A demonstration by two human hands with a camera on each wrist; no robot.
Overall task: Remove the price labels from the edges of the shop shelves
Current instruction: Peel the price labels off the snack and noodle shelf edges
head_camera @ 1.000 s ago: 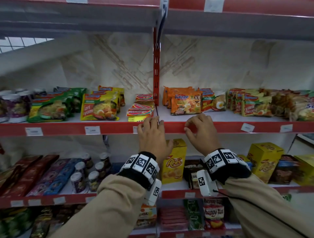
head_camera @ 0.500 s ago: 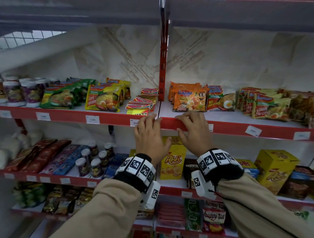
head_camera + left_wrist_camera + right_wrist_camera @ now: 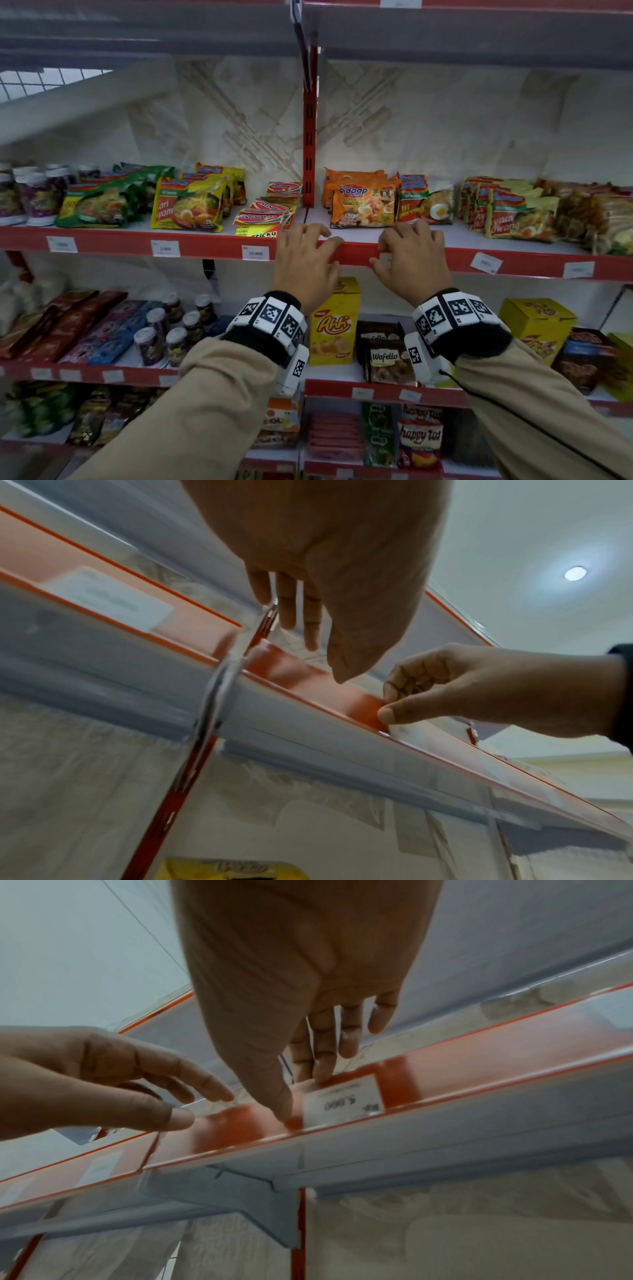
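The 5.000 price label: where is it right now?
In the right wrist view, the 5.000 price label sits in the red shelf edge strip, right of the red upright, under the right hand fingertips, below the orange noodle packs.
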